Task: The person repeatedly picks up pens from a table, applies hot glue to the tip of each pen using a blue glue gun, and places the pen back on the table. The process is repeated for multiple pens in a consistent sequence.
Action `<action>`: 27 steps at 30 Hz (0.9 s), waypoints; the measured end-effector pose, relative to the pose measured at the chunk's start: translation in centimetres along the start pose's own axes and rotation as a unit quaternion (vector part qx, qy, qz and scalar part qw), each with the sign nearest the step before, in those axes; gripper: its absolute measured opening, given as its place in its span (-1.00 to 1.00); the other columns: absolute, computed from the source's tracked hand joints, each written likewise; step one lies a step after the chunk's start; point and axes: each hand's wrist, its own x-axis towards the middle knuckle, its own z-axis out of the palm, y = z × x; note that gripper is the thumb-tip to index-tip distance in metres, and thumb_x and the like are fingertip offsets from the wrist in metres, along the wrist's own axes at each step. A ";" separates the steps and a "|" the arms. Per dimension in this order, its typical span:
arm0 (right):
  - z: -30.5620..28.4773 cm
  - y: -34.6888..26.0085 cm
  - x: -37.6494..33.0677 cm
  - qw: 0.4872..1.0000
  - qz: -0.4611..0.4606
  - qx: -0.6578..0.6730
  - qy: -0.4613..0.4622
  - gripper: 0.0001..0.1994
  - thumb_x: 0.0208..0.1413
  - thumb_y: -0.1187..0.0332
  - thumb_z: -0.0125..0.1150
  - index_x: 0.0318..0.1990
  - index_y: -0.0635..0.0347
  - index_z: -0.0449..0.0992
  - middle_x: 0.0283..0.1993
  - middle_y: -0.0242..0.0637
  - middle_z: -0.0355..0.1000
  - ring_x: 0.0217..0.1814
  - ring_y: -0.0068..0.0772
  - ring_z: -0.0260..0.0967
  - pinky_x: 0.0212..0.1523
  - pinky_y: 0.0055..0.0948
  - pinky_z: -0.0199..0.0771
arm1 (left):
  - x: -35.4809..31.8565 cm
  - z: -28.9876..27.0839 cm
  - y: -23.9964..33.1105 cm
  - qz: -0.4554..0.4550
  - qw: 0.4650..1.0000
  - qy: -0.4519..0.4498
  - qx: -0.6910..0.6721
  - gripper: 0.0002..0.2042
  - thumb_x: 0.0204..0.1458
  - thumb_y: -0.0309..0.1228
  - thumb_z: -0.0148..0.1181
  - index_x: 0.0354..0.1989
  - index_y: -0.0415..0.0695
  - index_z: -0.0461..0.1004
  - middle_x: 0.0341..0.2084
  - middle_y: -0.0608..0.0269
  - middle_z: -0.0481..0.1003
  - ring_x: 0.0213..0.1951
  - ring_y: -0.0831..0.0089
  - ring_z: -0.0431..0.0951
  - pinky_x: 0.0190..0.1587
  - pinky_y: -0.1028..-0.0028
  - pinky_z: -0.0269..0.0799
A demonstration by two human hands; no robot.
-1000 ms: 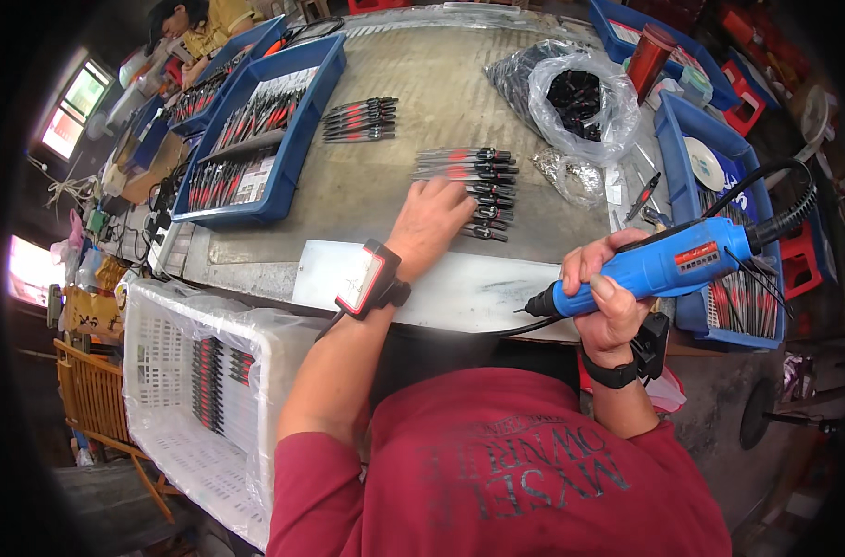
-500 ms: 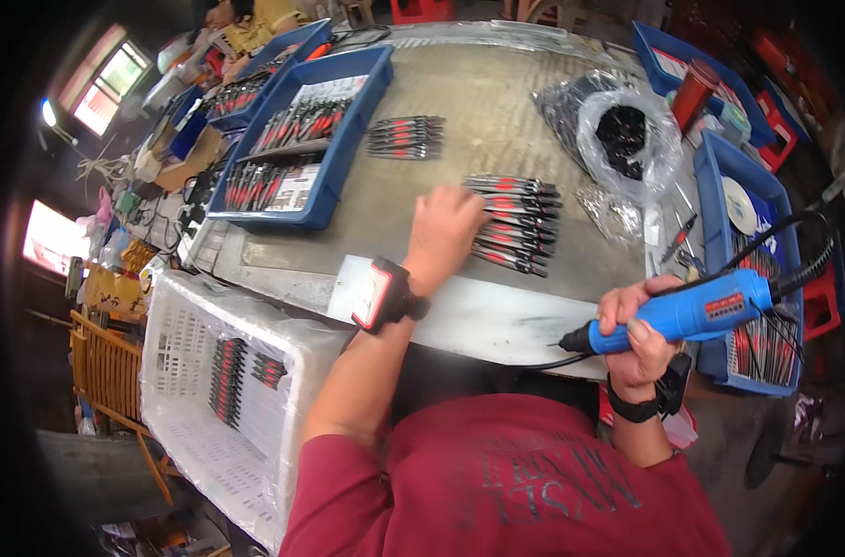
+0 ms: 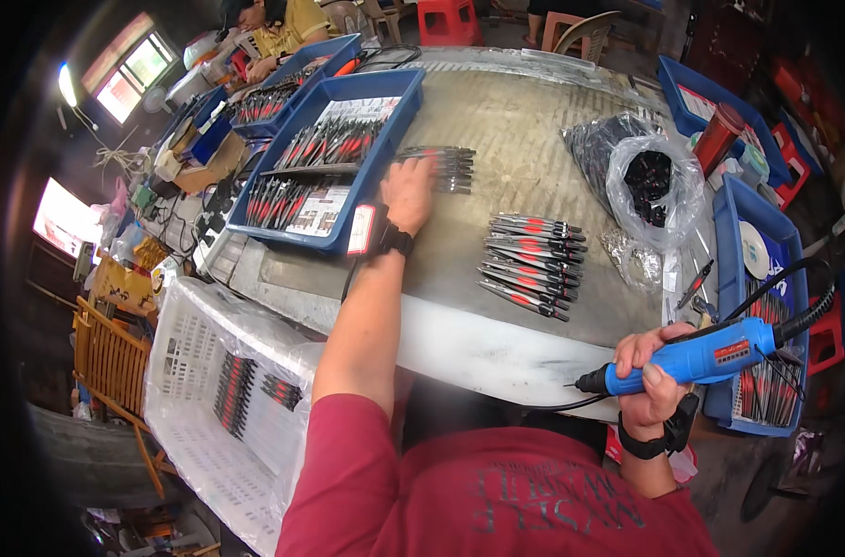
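My right hand (image 3: pixel 647 376) is wrapped round a blue electric screwdriver (image 3: pixel 696 360), whose black tip points left over the table's near edge. My left hand (image 3: pixel 409 195) reaches to the left end of a small row of red, black and silver pens (image 3: pixel 452 169). Its fingers bend down beside the row and are partly hidden, so whether they grip a pen is unclear. Nearer to me lies a larger stack of similar pens (image 3: pixel 532 265), untouched by either hand. A blue tray (image 3: pixel 328 243) full of pens stands just left of my left hand.
A white plastic-lined crate (image 3: pixel 186 320) with pens stands left of the table. On the right are a clear bag (image 3: pixel 687 190) of small black parts, a dark red cylinder (image 3: pixel 717 139) and a blue bin (image 3: pixel 720 408). Another person (image 3: pixel 302 23) sits beyond the far-left trays.
My left hand has moved from the nearer pen stack to the smaller, farther row. The screwdriver stays in my right hand. The view has shifted slightly.
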 end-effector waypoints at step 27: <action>0.1 0.7 0.3 0.999 0.003 -0.024 0.023 -0.50 -0.24 0.43 0.20 -0.05 0.10 0.19 -0.45 -0.28 0.27 -0.54 -0.33 0.24 -0.47 -0.38 0.26 | 2.3 1.0 -2.4 0.000 0.986 -0.152 -0.073 -0.74 -0.08 -0.34 0.14 -0.17 0.00 0.38 -0.16 0.32 0.40 -0.04 0.22 0.32 -0.10 0.05 0.22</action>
